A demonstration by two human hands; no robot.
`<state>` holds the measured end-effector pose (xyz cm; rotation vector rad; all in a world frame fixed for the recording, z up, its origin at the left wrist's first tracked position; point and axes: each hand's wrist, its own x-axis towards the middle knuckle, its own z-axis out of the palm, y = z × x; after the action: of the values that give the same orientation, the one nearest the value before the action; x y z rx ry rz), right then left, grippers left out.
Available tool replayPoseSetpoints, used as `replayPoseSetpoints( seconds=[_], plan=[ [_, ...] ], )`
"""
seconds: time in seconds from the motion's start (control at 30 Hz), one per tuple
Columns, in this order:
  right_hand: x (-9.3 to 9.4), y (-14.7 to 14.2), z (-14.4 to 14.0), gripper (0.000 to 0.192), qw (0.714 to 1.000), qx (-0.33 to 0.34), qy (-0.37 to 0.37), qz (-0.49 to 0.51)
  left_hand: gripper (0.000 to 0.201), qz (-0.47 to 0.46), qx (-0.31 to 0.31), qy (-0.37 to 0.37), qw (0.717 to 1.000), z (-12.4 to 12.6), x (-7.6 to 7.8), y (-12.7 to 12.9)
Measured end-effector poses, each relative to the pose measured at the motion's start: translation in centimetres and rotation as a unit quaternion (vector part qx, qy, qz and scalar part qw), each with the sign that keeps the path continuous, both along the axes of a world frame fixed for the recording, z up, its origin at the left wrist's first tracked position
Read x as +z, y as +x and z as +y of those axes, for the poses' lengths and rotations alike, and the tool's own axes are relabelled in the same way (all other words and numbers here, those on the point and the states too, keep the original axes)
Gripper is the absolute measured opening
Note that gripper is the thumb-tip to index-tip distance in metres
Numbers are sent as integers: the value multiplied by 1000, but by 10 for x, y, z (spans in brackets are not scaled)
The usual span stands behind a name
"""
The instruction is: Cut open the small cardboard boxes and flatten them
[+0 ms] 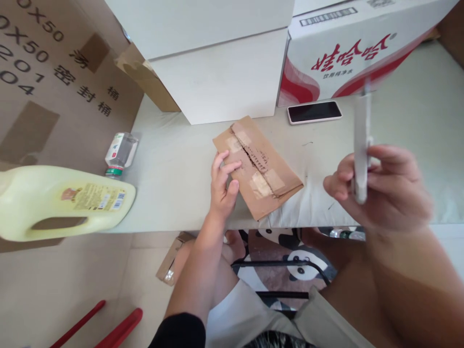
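Observation:
A flat brown cardboard box (273, 162) lies at an angle on the pale padded surface. Clear tape covers parts of its top, and a ragged dark slit runs along the seam. My left hand (223, 188) rests on the box's left side with fingers and thumb apart. Raised to the right, apart from the box, my right hand (391, 186) is closed around a grey utility knife (361, 145). The knife points upward and its tip is blurred, so how far the blade is out is unclear.
A phone (314, 112) lies beyond the box, before a red-and-white carton (337, 67) and white boxes (224, 72). At left are a small bottle (121, 151), a yellow jug (101, 193) and a large carton (43, 121). Another cardboard box (172, 258) is on the floor.

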<state>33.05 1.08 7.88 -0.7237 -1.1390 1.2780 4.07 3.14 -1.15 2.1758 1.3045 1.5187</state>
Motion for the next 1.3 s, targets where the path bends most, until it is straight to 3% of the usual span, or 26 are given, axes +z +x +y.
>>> replayPoseSetpoints(
  seconds=[0.1, 0.3, 0.4, 0.53, 0.7, 0.87, 1.13, 1.3],
  plan=[
    [3, -6, -7, 30, 997, 67, 21, 22, 45, -2, 5, 4, 1000, 1, -1, 1],
    [-9, -7, -15, 25, 991, 129, -24, 2, 44, -20, -2, -4, 1000, 0, -1, 3],
    [-11, -9, -16, 31, 988, 147, -8, -50, 46, -11, 4, -7, 1000, 0, 0, 3],
    [-11, -15, -15, 19, 988, 78, 21, -129, 47, 4, 7, -6, 1000, -2, 2, 3],
    [-15, -20, -10, 3, 983, -62, -36, -171, 49, 12, 11, -12, 1000, -3, 4, 3],
    [-5, -22, -20, 15, 975, -116, -3, -192, 49, 18, 14, -4, 1000, -1, 3, 3],
    [11, -22, -29, 12, 920, -66, 96, -375, 48, 1, 9, -2, 1000, 0, 0, 5],
    [17, -23, -23, 17, 933, -21, 110, -341, 47, -1, 6, 1, 1000, -1, 1, 6]
  ],
)
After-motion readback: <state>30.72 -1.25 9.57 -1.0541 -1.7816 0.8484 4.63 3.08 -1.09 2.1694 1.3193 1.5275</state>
